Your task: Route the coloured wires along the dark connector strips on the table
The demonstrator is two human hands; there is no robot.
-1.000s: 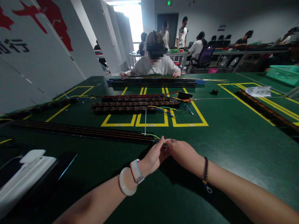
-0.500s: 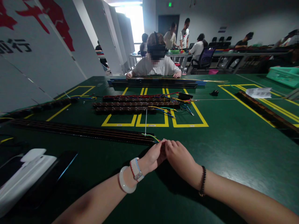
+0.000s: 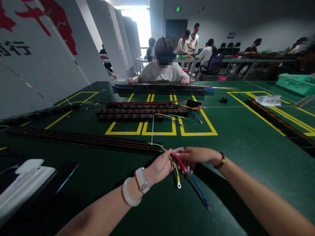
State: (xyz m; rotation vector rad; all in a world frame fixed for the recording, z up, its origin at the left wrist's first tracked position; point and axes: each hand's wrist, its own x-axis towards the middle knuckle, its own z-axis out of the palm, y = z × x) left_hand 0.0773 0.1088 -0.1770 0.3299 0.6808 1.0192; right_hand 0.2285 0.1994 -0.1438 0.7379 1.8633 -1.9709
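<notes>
A long black strip (image 3: 98, 139) with copper-coloured lines lies across the left of the table, its wires coming out at the right end. My left hand (image 3: 158, 167) is closed around these wires close to the strip. The fingers of my right hand (image 3: 198, 156) curl against the same bundle from the other side, partly hidden behind it. From between my hands hang a yellow-green wire (image 3: 176, 173) with a ring terminal, a red wire (image 3: 180, 160) and a blue wire (image 3: 197, 186) with a terminal. A white cable tie (image 3: 152, 131) stands up from the strip near its end.
Several more wired strips (image 3: 133, 113) lie beyond, over yellow tape outlines. Across the table a person (image 3: 164, 68) handles long strips (image 3: 159, 90). White and black devices (image 3: 36, 186) sit at the near left. A green basket (image 3: 295, 83) and another strip (image 3: 278, 123) are at right.
My right hand has moved away from my left and turned, its fingers now lower. The yellow-green, red and blue wires, hidden before, now hang out toward me. The view has shifted slightly.
</notes>
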